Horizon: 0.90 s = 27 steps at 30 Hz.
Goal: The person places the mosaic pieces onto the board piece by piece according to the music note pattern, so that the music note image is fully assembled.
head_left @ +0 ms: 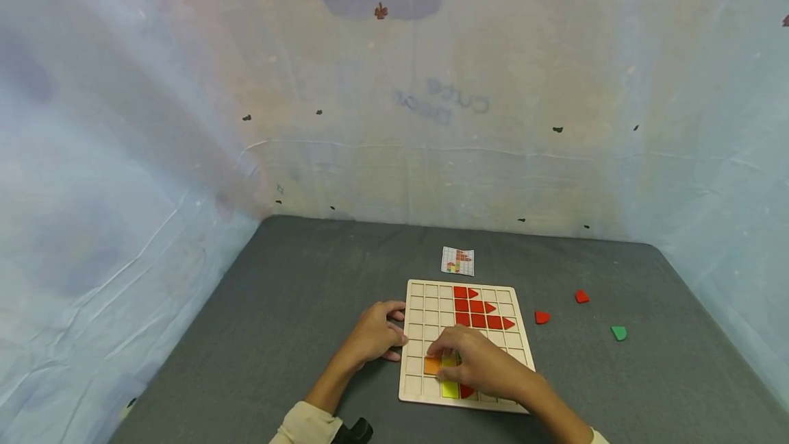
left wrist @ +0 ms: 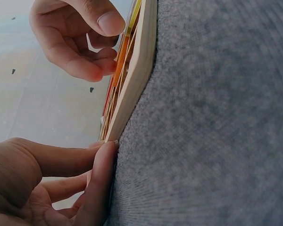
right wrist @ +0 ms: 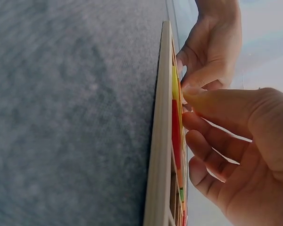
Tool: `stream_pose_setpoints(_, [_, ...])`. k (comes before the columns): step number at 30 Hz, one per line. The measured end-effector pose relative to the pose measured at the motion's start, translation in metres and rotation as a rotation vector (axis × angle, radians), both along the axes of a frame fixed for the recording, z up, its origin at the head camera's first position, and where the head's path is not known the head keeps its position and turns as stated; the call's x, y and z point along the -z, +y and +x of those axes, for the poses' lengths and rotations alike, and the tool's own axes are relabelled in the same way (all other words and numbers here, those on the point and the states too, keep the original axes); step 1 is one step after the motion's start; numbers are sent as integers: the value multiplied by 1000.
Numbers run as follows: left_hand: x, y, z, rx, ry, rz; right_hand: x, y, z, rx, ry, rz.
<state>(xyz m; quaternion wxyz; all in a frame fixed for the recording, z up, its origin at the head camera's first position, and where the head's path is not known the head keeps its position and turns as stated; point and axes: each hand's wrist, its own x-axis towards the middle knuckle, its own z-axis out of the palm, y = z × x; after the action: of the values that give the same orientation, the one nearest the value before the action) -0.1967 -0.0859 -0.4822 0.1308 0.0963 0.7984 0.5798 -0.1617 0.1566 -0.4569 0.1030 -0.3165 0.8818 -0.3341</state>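
Observation:
A wooden grid board (head_left: 425, 389) lies on the grey surface. My left hand (head_left: 372, 334) pinches its left edge between thumb and fingers, as the left wrist view shows up close. Over the lower left of the grid, my right hand (head_left: 483, 362) has its thumb and index fingertip at opposite sides of an orange square tile (head_left: 431, 366), which lies low in its cell. Beside it are yellow tiles (head_left: 450, 389) and a rounded red piece (head_left: 466, 391), partly covered by the right hand. Three rows of red squares ending in red points (head_left: 478, 321) fill upper cells.
Behind the board is a small printed card (head_left: 458, 261) with a coloured grid pattern. Right of the board lie two loose red pieces (head_left: 542, 318) and a green one (head_left: 619, 333). Pale cloth walls (head_left: 394, 177) enclose the back and sides.

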Motion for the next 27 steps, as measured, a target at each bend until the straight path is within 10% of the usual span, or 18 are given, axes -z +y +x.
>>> stream_pose_setpoints(27, [1, -1, 0, 12, 8, 13, -2, 42, 1, 130, 52, -29])
